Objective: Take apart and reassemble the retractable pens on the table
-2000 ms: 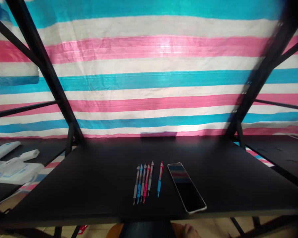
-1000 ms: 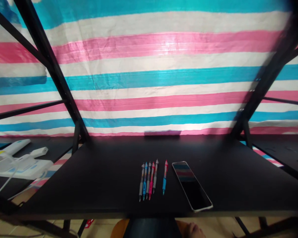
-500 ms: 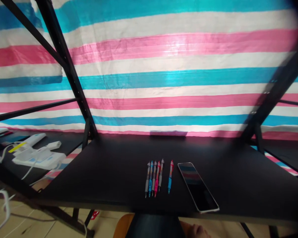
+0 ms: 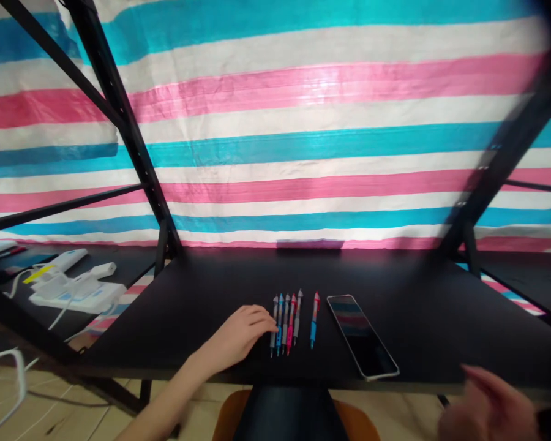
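A tight row of several pens lies on the black table. At its left end is a grey pen (image 4: 272, 343), beside a blue pen (image 4: 280, 324); a pink-red pen (image 4: 291, 327) and another grey pen (image 4: 297, 318) are farther right. Apart from the row is a red-topped pen with a blue grip (image 4: 314, 321). My left hand (image 4: 243, 334) reaches in from the left, fingers extended and slightly bent, the tips over the leftmost grey pen; no grasp shows. Past the phone, low on the right, my right hand (image 4: 491, 404) is smeared by motion.
A phone (image 4: 362, 337) lies slanted to the right of the pens. The black table (image 4: 202, 282) stands between dark metal frame posts (image 4: 133, 141), with a striped sheet (image 4: 312, 147) behind. White power strips and cables (image 4: 78, 297) lie on a neighbouring table at left.
My left hand has come into view and reached the left end of the pen row. My right hand has appeared at the lower right. The pens and phone look unmoved; the view shifted slightly.
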`<state>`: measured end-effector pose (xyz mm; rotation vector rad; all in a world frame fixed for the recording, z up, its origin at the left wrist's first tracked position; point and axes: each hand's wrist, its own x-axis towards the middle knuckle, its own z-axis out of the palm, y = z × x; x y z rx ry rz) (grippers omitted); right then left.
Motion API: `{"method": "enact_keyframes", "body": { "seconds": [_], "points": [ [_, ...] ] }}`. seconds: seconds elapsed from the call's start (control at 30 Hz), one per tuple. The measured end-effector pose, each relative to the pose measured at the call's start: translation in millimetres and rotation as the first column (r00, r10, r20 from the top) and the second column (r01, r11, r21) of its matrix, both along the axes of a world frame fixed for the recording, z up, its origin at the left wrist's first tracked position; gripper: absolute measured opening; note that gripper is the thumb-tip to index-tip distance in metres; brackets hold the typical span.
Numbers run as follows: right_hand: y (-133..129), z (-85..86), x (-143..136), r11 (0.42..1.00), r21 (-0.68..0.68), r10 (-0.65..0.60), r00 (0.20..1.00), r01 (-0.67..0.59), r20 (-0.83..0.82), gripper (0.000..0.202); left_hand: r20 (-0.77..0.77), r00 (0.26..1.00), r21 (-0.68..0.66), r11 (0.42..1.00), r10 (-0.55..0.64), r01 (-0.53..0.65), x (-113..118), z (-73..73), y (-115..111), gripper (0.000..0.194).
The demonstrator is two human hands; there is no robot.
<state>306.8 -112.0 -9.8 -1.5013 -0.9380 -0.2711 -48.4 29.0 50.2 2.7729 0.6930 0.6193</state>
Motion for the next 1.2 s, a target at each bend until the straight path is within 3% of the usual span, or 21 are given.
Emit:
{"method": "enact_keyframes", "body": {
  "seconds": [0.03, 0.07, 0.1, 0.17, 0.2, 0.27, 0.37, 0.5, 0.67, 0.83, 1.07, 1.2],
  "points": [
    [14.5, 13.2, -9.3, 0.998, 0.064, 0.011, 0.999, -0.013, 0.031, 0.015, -0.054, 0.998, 0.062, 0.998, -0.028, 0.032, 0.0, 1.8, 11.0, 0.032],
    [31.0, 27.2, -22.4, 0.974, 0.211, 0.069, 0.995, -0.084, 0.079, 0.018, -0.107, 0.992, 0.116, 0.991, -0.061, 0.073, 2.3, 2.7, 19.9, 0.03],
    [48.4, 41.2, -38.4, 0.938, 0.211, 0.243, 0.955, -0.275, 0.168, 0.016, -0.142, 0.986, 0.152, 0.983, -0.086, 0.107, 5.9, 2.7, 26.6, 0.028],
    [82.6, 65.5, -74.6, 0.839, 0.148, 0.45, 0.821, -0.524, 0.352, 0.019, -0.179, 0.976, 0.193, 0.969, -0.12, 0.154, 14.0, 1.4, 35.0, 0.023],
    [98.2, 73.9, -92.4, 0.799, 0.102, 0.503, 0.752, -0.592, 0.426, 0.022, -0.184, 0.974, 0.205, 0.965, -0.129, 0.166, 17.1, 0.3, 37.3, 0.02],
    [124.9, 81.3, -122.5, 0.77, 0.047, 0.543, 0.692, -0.637, 0.476, 0.022, -0.188, 0.972, 0.227, 0.957, -0.14, 0.182, 20.1, -2.4, 40.3, 0.015],
    [153.3, 73.2, -148.2, 0.769, 0.004, 0.549, 0.664, -0.639, 0.509, 0.023, -0.191, 0.97, 0.261, 0.945, -0.148, 0.196, 18.2, -6.8, 42.8, 0.013],
    [170.3, 54.4, -155.2, 0.785, -0.047, 0.539, 0.644, -0.617, 0.542, 0.022, -0.184, 0.97, 0.308, 0.928, -0.157, 0.208, 14.4, -12.6, 44.6, 0.014],
    [171.8, 43.5, -149.4, 0.818, -0.06, 0.528, 0.706, -0.572, 0.471, 0.022, -0.103, 0.978, 0.351, 0.913, -0.183, 0.208, 13.0, -18.8, 47.8, 0.021],
    [171.3, 39.2, -143.4, 0.846, -0.074, 0.517, 0.776, -0.529, 0.362, 0.025, -0.057, 0.984, 0.29, 0.941, -0.167, 0.177, 12.4, -22.2, 50.4, 0.027],
    [169.5, 39.5, -140.3, 0.831, -0.15, 0.554, 0.771, -0.535, 0.315, 0.022, 0.061, 0.983, 0.29, 0.945, -0.174, 0.15, 13.9, -25.1, 53.9, 0.033],
    [165.4, 45.9, -140.3, 0.785, -0.251, 0.619, 0.732, -0.566, 0.286, 0.023, 0.187, 0.981, 0.388, 0.922, -0.059, -0.018, 13.4, -24.4, 55.1, 0.038]
  ]
}}
